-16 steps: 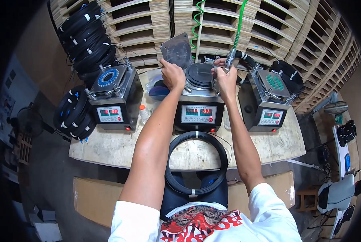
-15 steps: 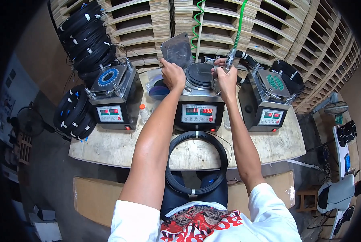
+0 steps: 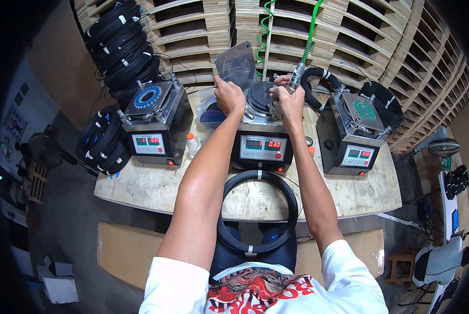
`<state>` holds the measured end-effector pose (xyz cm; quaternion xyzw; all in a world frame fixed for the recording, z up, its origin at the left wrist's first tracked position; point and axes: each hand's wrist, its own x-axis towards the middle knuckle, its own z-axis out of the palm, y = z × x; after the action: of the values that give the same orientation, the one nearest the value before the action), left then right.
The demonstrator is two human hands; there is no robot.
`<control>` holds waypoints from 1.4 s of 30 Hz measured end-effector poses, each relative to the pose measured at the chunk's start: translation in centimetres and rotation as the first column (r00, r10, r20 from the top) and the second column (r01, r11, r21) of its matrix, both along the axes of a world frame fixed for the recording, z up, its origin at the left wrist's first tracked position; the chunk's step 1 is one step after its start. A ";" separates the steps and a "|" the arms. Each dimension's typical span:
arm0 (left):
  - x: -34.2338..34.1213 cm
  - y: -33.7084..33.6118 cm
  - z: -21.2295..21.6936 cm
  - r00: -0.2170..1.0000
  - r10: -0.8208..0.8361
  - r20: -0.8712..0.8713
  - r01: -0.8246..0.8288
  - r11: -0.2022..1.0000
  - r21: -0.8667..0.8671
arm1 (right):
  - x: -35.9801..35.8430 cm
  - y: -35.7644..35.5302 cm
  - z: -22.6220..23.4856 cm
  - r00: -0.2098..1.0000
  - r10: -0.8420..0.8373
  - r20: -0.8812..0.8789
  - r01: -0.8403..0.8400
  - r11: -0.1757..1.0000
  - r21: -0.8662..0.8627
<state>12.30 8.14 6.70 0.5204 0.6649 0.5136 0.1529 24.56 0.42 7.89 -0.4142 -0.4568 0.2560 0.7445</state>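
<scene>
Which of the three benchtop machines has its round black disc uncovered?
The middle machine: its black disc shows, whereas metal plates cover the left machine and right machine.

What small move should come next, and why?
Perhaps pass the silver metal tool on the green hose over the round black disc: your right hand holds it nearby, while your left hand holds the grey metal plate tilted up.

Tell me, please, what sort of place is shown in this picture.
Most likely a workshop or small factory: three machines with lit displays stand on a bench, black coils are piled at the left, and pallets are stacked behind.
</scene>
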 end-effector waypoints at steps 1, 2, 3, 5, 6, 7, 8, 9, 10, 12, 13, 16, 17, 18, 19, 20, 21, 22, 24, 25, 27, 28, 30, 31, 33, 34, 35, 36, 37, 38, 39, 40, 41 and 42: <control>-0.1 0.2 -0.2 1.000 0.005 -0.004 -0.005 1.000 0.004 | -0.2 0.3 0.0 1.000 0.005 -0.004 -0.005 1.000 0.004; -0.3 0.4 -0.4 1.000 0.008 0.000 -0.008 1.000 0.021 | -0.5 0.6 0.0 1.000 0.004 -0.010 -0.004 1.000 0.004; -0.4 0.6 -0.5 1.000 0.011 0.004 -0.011 0.999 0.038 | -0.8 0.9 -0.1 1.000 0.003 -0.016 -0.003 1.000 0.005; 0.0 0.4 -0.4 1.000 0.009 0.012 -0.010 1.000 0.025 | -0.7 1.7 -0.5 1.000 -0.006 -0.022 0.006 1.000 0.017; 0.1 0.3 -0.4 1.000 0.010 0.022 -0.010 1.000 0.009 | -0.6 2.2 -0.7 0.999 -0.052 -0.008 0.052 0.998 0.036; 0.1 0.4 -0.5 1.000 0.008 0.022 -0.009 1.000 0.012 | -0.5 2.6 -0.8 0.995 -0.097 0.005 0.096 0.994 0.056; 0.1 0.4 -0.6 1.000 0.010 0.023 -0.011 1.000 0.021 | -0.5 2.8 -0.9 0.990 -0.138 -0.011 0.138 0.989 0.051; 0.2 0.5 -0.6 1.000 0.011 0.025 -0.012 0.999 0.030 | -0.2 3.3 -1.3 0.990 -0.141 -0.010 0.141 0.989 0.054; 0.1 0.5 -0.6 1.000 0.012 0.024 -0.013 0.999 0.031 | -0.3 3.5 -1.3 0.959 -0.281 0.028 0.277 0.955 0.106; 0.0 0.5 -0.6 0.999 0.006 0.037 -0.007 1.000 0.022 | -0.1 3.3 -1.7 0.899 -0.438 -0.011 0.435 0.889 0.143; 0.0 0.5 -0.6 0.999 0.004 0.039 -0.005 1.000 0.023 | 0.1 3.2 -1.8 0.898 -0.440 -0.010 0.436 0.888 0.144; -0.1 0.6 -0.6 0.997 -0.024 0.069 0.021 0.999 0.045 | 0.6 2.7 -1.5 0.886 -0.459 0.071 0.440 0.879 0.183; -0.3 0.7 -0.7 0.996 -0.037 0.078 0.033 0.998 0.056 | 0.2 2.4 -1.3 0.886 -0.459 0.072 0.441 0.879 0.182; -0.5 0.7 -0.8 0.995 -0.049 0.086 0.044 0.997 0.066 | -0.4 2.2 -1.0 0.966 -0.260 -0.007 0.258 0.957 0.130; -0.6 0.8 -0.8 0.995 -0.048 0.088 0.043 0.997 0.066 | -1.0 2.0 -0.5 0.994 -0.050 -0.093 0.059 0.994 0.095; -0.6 0.8 -0.8 0.996 -0.058 0.071 0.053 0.996 0.068 | -1.6 2.1 -0.3 0.995 -0.018 -0.100 0.027 0.995 0.092; -0.7 0.9 -0.8 0.996 -0.065 0.054 0.062 0.996 0.070 | -2.2 2.3 -0.2 0.995 -0.014 -0.100 0.023 0.995 0.092; -0.5 0.8 -0.6 0.996 -0.064 0.055 0.060 0.996 0.072 | -2.5 2.7 -0.1 0.990 0.020 -0.136 -0.006 0.995 0.101; -0.1 0.5 -0.2 0.993 -0.107 0.040 0.105 0.993 0.050 | -3.1 3.6 0.2 0.989 0.019 -0.148 0.002 0.991 0.137; -0.2 0.8 -0.4 0.994 -0.102 0.038 0.100 0.994 0.052 | -3.3 4.2 0.1 0.988 0.024 -0.150 -0.003 0.990 0.139; -0.6 1.4 -1.0 0.996 -0.085 0.034 0.083 0.994 0.077 | -3.6 5.3 0.1 0.988 -0.014 -0.155 0.039 0.987 0.157; 0.0 1.1 -0.7 0.994 -0.103 0.043 0.102 0.994 0.027 | -2.7 6.2 -0.3 0.987 -0.054 -0.153 0.080 0.982 0.170; 0.0 0.7 -0.4 0.993 -0.113 0.034 0.113 0.993 0.017 | -1.8 7.9 -0.6 0.980 -0.107 -0.166 0.140 0.969 0.203; -0.1 0.7 -0.4 0.993 -0.117 0.025 0.117 0.993 0.002 | -1.7 8.3 -0.3 0.971 -0.152 -0.182 0.192 0.954 0.230; -0.1 0.5 -0.4 0.990 -0.134 0.033 0.134 0.991 0.005 | -0.9 8.6 0.2 0.973 -0.152 -0.172 0.190 0.954 0.232; -0.3 0.6 -0.5 0.989 -0.144 0.038 0.144 0.990 0.004 | -1.1 8.5 0.8 0.974 -0.130 -0.183 0.176 0.949 0.263; -0.4 0.7 -0.6 0.989 -0.141 0.039 0.141 0.990 0.005 | -1.2 8.4 1.4 0.975 -0.110 -0.193 0.164 0.942 0.294; -0.4 0.8 -0.7 0.990 -0.140 0.036 0.139 0.990 0.026 | -1.4 8.1 1.7 0.976 -0.040 -0.215 0.110 0.940 0.322; -0.5 0.9 -0.9 0.990 -0.136 0.033 0.135 0.990 0.045 | -1.9 7.3 2.3 0.976 -0.035 -0.217 0.105 0.941 0.320; -0.5 0.9 -1.0 0.990 -0.134 0.033 0.133 0.990 0.041 | -2.4 6.4 2.6 0.974 0.054 -0.221 0.020 0.947 0.319; -0.5 0.9 -1.0 0.993 -0.117 0.030 0.116 0.992 0.045 | -2.8 5.4 2.9 0.963 0.142 -0.227 -0.065 0.946 0.318; -0.4 1.1 -0.9 0.994 -0.105 0.029 0.103 0.993 0.053 | -2.5 4.9 2.8 0.964 0.192 -0.184 -0.138 0.953 0.268; -0.4 1.2 -0.9 0.994 -0.106 0.029 0.104 0.993 0.051 | -2.5 4.5 2.3 0.964 0.190 -0.185 -0.137 0.954 0.266; -0.5 1.2 -0.9 0.993 -0.110 0.042 0.108 0.993 0.049 | -2.5 4.3 1.7 0.971 0.193 -0.138 -0.159 0.961 0.228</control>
<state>11.75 9.39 5.76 0.5479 0.6198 0.5310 0.1834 22.08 4.71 9.60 -0.2669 -0.4560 0.3026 0.7932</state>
